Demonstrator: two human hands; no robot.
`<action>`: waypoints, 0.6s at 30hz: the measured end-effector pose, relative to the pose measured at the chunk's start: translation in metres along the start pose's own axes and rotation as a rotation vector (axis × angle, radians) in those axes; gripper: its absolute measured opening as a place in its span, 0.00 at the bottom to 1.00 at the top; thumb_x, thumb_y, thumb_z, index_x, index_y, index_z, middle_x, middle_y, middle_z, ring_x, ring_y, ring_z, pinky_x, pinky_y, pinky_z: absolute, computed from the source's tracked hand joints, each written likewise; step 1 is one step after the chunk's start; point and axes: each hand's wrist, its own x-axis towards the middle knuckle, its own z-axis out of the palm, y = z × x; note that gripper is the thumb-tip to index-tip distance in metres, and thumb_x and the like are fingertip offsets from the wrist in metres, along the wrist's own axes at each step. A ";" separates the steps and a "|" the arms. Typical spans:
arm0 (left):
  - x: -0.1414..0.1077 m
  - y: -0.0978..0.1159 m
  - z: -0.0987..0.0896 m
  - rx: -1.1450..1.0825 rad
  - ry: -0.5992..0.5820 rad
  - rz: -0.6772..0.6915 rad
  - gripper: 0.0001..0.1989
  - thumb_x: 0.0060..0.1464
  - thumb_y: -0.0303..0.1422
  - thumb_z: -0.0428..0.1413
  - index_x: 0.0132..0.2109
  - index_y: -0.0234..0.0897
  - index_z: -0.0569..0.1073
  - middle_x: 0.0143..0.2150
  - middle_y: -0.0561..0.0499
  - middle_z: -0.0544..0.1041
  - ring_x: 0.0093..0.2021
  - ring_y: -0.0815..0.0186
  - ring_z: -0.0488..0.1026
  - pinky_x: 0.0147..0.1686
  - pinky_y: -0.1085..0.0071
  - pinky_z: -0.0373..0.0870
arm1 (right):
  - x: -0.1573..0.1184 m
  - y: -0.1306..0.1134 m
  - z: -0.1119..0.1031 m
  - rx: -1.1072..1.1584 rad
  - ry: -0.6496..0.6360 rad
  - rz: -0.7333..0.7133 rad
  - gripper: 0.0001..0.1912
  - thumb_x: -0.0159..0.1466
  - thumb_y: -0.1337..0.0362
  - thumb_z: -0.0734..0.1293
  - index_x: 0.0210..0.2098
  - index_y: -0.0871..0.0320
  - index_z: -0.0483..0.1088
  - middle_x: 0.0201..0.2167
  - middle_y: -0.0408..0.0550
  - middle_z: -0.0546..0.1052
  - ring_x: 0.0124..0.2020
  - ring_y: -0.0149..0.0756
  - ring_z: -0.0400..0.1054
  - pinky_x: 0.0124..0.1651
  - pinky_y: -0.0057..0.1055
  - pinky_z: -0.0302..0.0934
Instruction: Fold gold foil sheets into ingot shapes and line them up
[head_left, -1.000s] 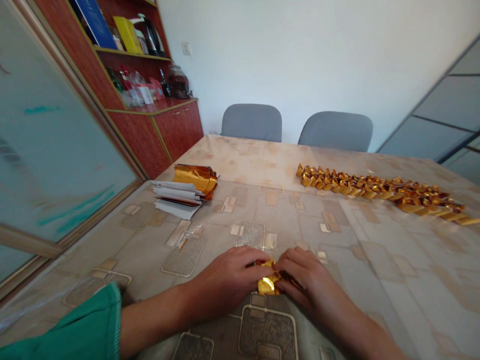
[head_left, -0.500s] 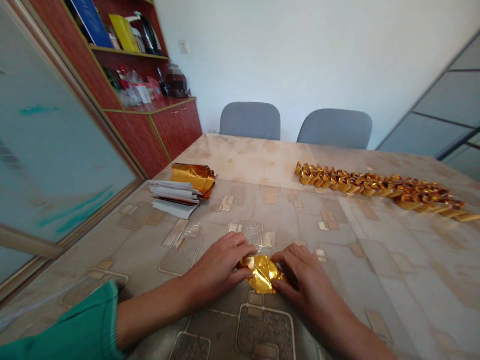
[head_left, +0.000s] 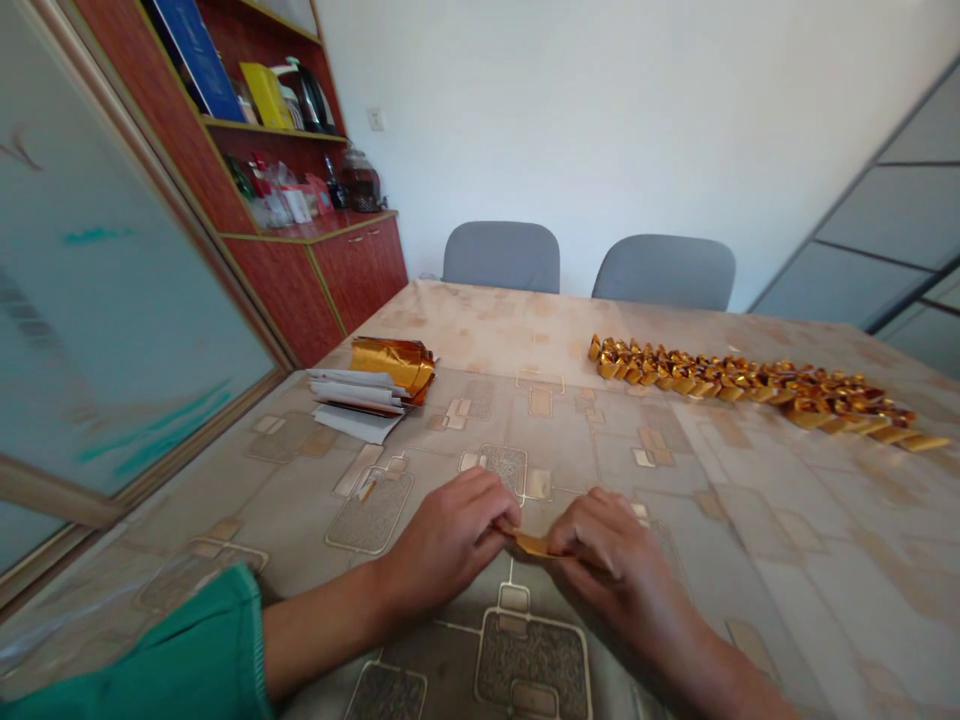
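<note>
Between my two hands is a piece of gold foil paper (head_left: 533, 545), seen as a narrow folded strip. My left hand (head_left: 459, 522) pinches its left end between thumb and fingers. At the other end, the fingers of my right hand (head_left: 611, 545) are closed on it, hiding part of the paper. Farther off on the left lies a stack of foil sheets (head_left: 394, 366), some gold side up and curled, others showing white backs. Long rows of folded gold foil pieces (head_left: 720, 375) stretch across the right side of the table.
A patterned cloth covers the table (head_left: 465, 335). Two grey chairs (head_left: 501, 255) (head_left: 664, 270) stand along its far edge by the white wall. On the left are a red wooden cabinet (head_left: 300, 280) with jars and boxes and a frosted glass door (head_left: 127, 300).
The gold paper lay broad and partly flat between my hands; now it is a thin folded strip. My fingers have closed tighter around its ends. The view has tilted slightly upward.
</note>
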 end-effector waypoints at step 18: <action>-0.030 0.010 0.004 0.254 -0.241 0.300 0.07 0.64 0.30 0.52 0.48 0.39 0.72 0.45 0.51 0.77 0.38 0.64 0.70 0.38 0.66 0.65 | -0.015 0.006 -0.032 -0.030 -0.418 -0.017 0.03 0.69 0.64 0.66 0.40 0.52 0.72 0.37 0.42 0.76 0.41 0.36 0.68 0.46 0.36 0.55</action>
